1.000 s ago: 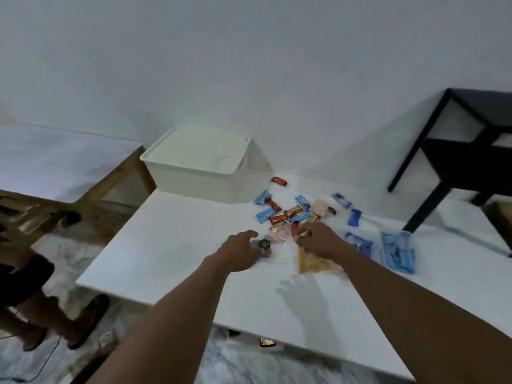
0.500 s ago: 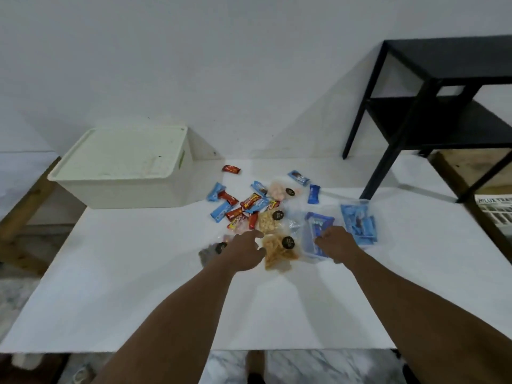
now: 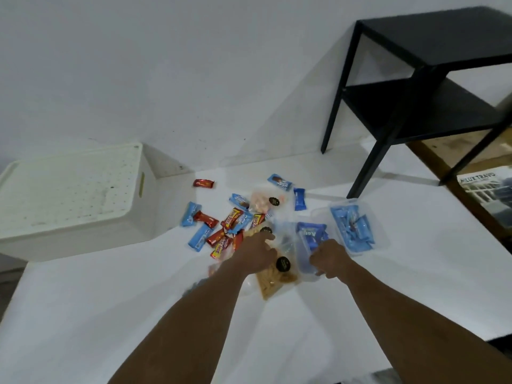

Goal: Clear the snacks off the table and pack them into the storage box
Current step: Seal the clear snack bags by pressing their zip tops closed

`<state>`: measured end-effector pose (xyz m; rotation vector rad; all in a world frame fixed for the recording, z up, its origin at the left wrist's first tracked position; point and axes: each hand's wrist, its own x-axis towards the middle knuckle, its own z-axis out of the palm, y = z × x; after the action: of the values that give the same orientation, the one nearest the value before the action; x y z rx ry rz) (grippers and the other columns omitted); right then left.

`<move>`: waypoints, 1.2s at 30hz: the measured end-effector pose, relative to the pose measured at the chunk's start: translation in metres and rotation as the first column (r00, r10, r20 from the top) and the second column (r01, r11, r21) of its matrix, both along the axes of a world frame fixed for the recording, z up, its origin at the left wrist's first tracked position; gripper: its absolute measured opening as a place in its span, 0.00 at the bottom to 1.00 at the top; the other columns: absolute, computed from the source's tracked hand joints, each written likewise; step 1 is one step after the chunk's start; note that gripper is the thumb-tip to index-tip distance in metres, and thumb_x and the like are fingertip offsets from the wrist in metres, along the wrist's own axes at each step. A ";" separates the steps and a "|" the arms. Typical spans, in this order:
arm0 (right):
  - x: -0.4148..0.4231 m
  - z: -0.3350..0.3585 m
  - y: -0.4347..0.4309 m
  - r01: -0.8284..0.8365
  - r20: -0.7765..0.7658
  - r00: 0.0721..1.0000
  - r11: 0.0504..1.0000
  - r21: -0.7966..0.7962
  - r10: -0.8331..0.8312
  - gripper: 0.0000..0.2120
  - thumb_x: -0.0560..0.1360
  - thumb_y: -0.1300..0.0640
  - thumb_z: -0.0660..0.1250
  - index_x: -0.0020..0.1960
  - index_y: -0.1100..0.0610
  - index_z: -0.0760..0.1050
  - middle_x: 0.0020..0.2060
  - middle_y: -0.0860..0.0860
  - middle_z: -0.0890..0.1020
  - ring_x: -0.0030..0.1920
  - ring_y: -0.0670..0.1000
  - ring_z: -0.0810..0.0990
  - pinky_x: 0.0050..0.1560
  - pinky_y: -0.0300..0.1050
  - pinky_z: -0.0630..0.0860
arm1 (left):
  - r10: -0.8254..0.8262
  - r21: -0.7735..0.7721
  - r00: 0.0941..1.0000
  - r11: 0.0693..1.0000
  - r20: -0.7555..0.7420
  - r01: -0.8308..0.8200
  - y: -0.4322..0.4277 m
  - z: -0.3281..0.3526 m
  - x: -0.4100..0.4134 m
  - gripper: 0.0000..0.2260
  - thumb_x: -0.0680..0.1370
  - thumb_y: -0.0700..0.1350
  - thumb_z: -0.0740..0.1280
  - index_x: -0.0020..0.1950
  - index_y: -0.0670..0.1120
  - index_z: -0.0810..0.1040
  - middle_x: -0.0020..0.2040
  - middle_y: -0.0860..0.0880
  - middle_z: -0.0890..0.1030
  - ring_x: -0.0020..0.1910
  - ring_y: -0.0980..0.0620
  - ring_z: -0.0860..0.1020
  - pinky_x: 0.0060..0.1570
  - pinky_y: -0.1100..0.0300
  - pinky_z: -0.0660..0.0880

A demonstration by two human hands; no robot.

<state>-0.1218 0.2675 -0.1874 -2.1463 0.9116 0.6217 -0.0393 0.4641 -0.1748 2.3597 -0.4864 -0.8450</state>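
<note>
View from above a white table [image 3: 110, 295], two bare forearms reaching forward. A scatter of snacks [image 3: 221, 225], small red and blue wrapped bars, lies mid-table, just ahead of the hands. The left hand [image 3: 256, 254] rests palm down on the near edge of the pile, partly over a clear cracker bag [image 3: 274, 282]; I cannot tell whether it grips anything. The right hand [image 3: 329, 256] is curled round the near rim of a clear tub [image 3: 304, 242] holding blue packets. A second tub [image 3: 352, 228] of blue packets sits just to its right. The white box [image 3: 83, 239] stands at the table's far left, against the wall, its lid [image 3: 69, 187] on. A black shelf [image 3: 429, 79] stands at the far right.
</note>
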 end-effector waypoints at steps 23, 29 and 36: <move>0.082 0.140 -0.035 -0.336 0.232 0.921 0.939 0.070 0.313 0.08 0.74 0.57 0.72 0.50 0.61 0.83 0.37 0.53 0.83 0.36 0.48 0.80 0.38 0.41 0.78 | 0.082 -0.413 0.989 0.902 -0.125 -0.127 -0.016 0.078 0.077 0.09 0.73 0.41 0.77 0.48 0.36 0.84 0.36 0.46 0.83 0.31 0.58 0.79 0.31 0.68 0.73; 0.083 0.136 -0.029 -0.227 0.424 0.893 0.964 0.139 0.150 0.10 0.74 0.54 0.74 0.48 0.61 0.83 0.44 0.59 0.84 0.41 0.49 0.80 0.41 0.43 0.76 | 0.218 -0.519 0.956 0.804 -0.198 -0.291 0.001 0.097 0.086 0.09 0.73 0.45 0.76 0.45 0.40 0.84 0.37 0.47 0.83 0.35 0.53 0.79 0.39 0.56 0.76; 0.093 0.141 -0.016 -0.162 0.546 0.838 0.954 0.254 -0.003 0.02 0.75 0.62 0.71 0.44 0.59 0.83 0.49 0.60 0.85 0.45 0.49 0.80 0.46 0.45 0.77 | 0.270 -0.593 0.906 0.689 -0.326 -0.418 0.024 0.108 0.094 0.09 0.73 0.42 0.76 0.48 0.37 0.84 0.41 0.42 0.84 0.40 0.47 0.81 0.44 0.56 0.81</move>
<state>-0.0287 0.2518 -0.0466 -1.9369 0.3878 0.1432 0.0543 0.4878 -0.0668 1.6063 -0.1786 -0.6034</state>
